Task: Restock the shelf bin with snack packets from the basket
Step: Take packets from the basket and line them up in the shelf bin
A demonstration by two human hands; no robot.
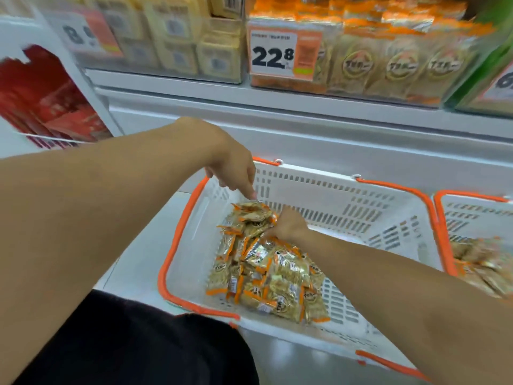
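A white basket with orange rim and handles sits on the floor below the shelf. Inside lies a heap of gold-and-orange snack packets. My left hand reaches down from the left, its fingertips pinching the topmost packets at the heap's far end. My right hand comes in from the right and digs its fingers into the heap just beside them. Above, the clear shelf bin with the same gold packets carries a price tag reading 22.8.
A second white and orange basket with more packets stands at the right edge. A bin of pale yellow packets is left of the gold one, red boxes fill the far left shelf. My dark-clothed knee is at lower left.
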